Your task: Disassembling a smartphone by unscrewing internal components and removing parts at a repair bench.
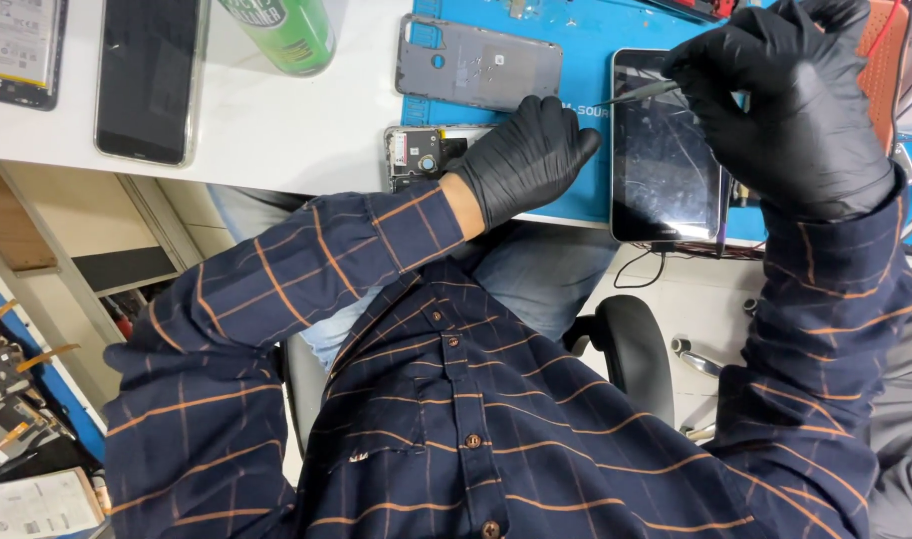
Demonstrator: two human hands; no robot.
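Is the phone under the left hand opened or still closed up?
Opened. Beside the left hand, the phone shows bare internals and its camera module; a grey back cover lies apart.

The left hand [529,155], in a black glove, lies palm down with its fingers held loosely together and pointing away from the body, the forearm in a checked sleeve reaching forward. The right hand [780,105], also gloved, is raised higher, its fingers curled and pinched shut, wrist bent, sleeve upright.

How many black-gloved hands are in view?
2: the left hand rests on the opened grey phone; the right hand holds a thin metal tool over the dark tablet.
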